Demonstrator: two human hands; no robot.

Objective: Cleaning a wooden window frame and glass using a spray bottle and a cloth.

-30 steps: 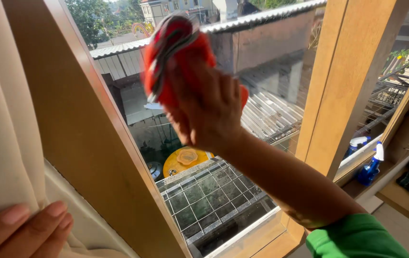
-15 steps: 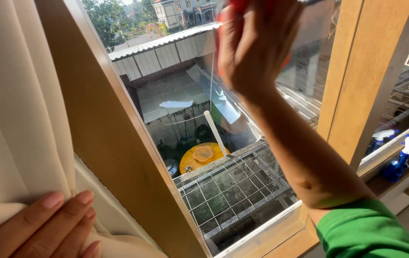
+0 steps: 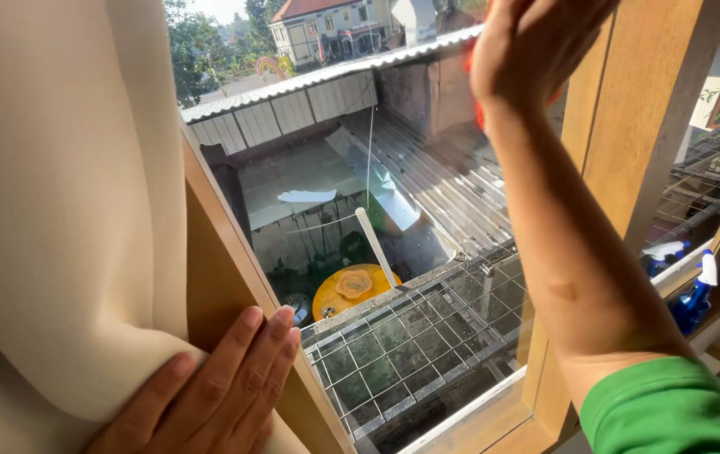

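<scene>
Grasping a red cloth against the window glass, right hand reaches up; left hand flat, released, pins the curtain.

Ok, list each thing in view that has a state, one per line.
curtain: drawn aside, pinned to the frame by the left hand.
left hand: flat, fingers together.
right hand: raised, pressing the red cloth against the glass.
window pane: closed.
blue spray bottle: upright on the sill.

Sunlit wooden window frame — cream curtain
</scene>
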